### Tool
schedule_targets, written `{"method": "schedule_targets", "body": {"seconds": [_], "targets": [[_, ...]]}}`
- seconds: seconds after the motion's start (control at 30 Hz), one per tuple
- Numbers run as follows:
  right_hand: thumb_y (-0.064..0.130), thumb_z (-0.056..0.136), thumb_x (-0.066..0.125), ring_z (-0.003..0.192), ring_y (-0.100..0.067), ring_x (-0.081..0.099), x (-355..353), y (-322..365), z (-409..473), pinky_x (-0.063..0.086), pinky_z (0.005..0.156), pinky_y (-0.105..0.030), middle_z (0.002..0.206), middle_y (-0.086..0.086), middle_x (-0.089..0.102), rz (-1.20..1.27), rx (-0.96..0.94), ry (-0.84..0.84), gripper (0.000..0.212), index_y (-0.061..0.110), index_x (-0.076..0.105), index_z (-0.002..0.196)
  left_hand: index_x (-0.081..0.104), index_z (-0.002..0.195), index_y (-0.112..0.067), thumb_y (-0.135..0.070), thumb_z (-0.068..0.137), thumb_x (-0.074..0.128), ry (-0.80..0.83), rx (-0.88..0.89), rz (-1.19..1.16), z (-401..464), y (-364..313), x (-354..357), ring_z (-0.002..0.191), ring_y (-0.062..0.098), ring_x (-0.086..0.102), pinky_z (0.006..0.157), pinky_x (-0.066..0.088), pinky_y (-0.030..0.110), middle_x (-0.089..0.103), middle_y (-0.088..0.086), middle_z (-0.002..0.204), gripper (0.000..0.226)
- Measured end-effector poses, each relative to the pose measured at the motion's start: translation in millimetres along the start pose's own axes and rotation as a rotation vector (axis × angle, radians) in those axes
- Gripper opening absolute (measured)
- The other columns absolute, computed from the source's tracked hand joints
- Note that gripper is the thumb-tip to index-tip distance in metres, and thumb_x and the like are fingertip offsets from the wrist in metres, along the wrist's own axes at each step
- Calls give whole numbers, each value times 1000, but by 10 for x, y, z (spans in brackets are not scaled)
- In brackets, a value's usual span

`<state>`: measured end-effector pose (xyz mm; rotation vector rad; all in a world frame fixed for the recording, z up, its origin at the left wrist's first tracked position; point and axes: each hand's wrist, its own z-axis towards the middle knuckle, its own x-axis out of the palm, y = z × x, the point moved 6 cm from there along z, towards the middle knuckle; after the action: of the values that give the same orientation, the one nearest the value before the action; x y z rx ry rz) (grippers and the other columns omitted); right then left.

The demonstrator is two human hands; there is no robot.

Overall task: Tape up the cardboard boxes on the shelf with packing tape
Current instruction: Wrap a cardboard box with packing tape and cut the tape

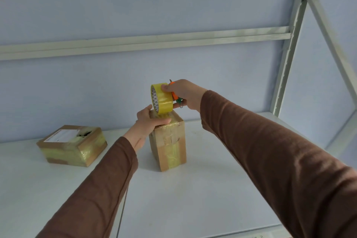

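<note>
Taping the upright cardboard box [167, 141] at frame centre: left hand [149, 120] clamps its top, right hand [183, 93] grips the yellow packing tape roll [161, 99] plus an orange cutter [174, 95]. Next likely needs pulling tape across, then cutting.

On the shelf [193, 189], an upright box [170, 145] stands right of a flat box [71, 147], the tape roll [161, 98] seemingly touching its top.

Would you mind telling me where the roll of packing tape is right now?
In the head view, the tape roll is near centre, held in the right hand just above the upright cardboard box, whose top the left hand steadies.
</note>
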<state>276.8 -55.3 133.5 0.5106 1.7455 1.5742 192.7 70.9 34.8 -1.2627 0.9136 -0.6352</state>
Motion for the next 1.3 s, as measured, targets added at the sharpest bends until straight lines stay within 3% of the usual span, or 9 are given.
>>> {"method": "schedule_targets", "body": {"seconds": [0.17, 0.3, 0.43, 0.5, 0.67, 0.93, 1.07, 1.2, 1.3], "targets": [[34, 98, 68, 76, -18, 66, 26, 121, -35, 61, 56, -29, 91, -4, 63, 66, 2, -27, 21, 14, 62, 93, 55, 139, -26, -48, 67, 88, -216, 20, 61, -22, 79, 28, 134, 25, 41, 112, 42, 45, 36, 0, 139, 82], [35, 99, 68, 85, -21, 67, 1, 129, -126, 62, 77, -36, 97, -5, 64, 13, -10, -22, 22, 14, 62, 97, 54, 117, -37, -62, 74, 60, -210, 144, 267, -135, 36, 143, 143, 29, 20, 114, 26, 45, 25, -3, 151, 50], [32, 99, 68, 76, -14, 68, -83, 61, -240, 60, 59, -26, 91, -1, 66, 58, 1, -14, 18, 17, 61, 93, 30, 155, -33, -98, 54, 49, 54, 107, 729, -99, -8, -54, 155, 26, 4, 125, 13, 53, 8, -5, 168, 122], [31, 98, 69, 76, -13, 69, -98, 51, -299, 60, 60, -26, 92, -1, 67, 67, -5, -8, 17, 17, 61, 96, 17, 161, -31, -102, 48, 52, 152, 184, 995, -73, -67, -122, 156, 23, 4, 126, 11, 51, 14, -6, 167, 137], [28, 100, 66, 82, -18, 67, -12, -37, -558, 59, 79, -32, 97, -7, 69, 107, -71, -16, 23, 7, 66, 109, 37, 139, -40, -76, 58, 76, 91, 340, 850, -102, -16, -186, 124, 9, 30, 108, 37, 38, 37, -15, 128, 97], [34, 93, 71, 73, -16, 64, -187, -777, -1228, 45, 69, -29, 82, -3, 70, 80, 27, -94, 30, 4, 71, 95, 15, 149, -69, -75, 63, 73, 136, 385, 894, -111, 9, -110, 141, 11, 16, 112, 24, 31, 24, -10, 153, 104], [40, 93, 72, 64, -11, 67, -79, -1303, -1287, 47, 58, -20, 74, 4, 74, 98, 132, -70, 26, 16, 72, 84, 18, 150, -67, -79, 71, 69, 125, 350, 953, -114, 11, -144, 151, 15, 11, 121, 21, 41, 18, -3, 166, 95], [42, 92, 72, 62, -16, 60, 39, -1695, -1138, 44, 61, -25, 70, 1, 66, 40, 201, -100, 28, 18, 65, 77, 23, 158, -47, -82, 79, 54, 141, 581, 1097, -173, -109, 5, 157, 7, -3, 129, 8, 45, 5, -15, 171, 92], [46, 92, 69, 57, -18, 46, 87, -1804, -1046, 34, 57, -28, 58, 6, 49, -102, 194, -164, 42, 20, 50, 64, 17, 156, -58, -65, 93, 57, 204, 648, 1103, -203, -148, 62, 157, 6, 5, 129, 12, 37, 15, -16, 169, 75]]}}
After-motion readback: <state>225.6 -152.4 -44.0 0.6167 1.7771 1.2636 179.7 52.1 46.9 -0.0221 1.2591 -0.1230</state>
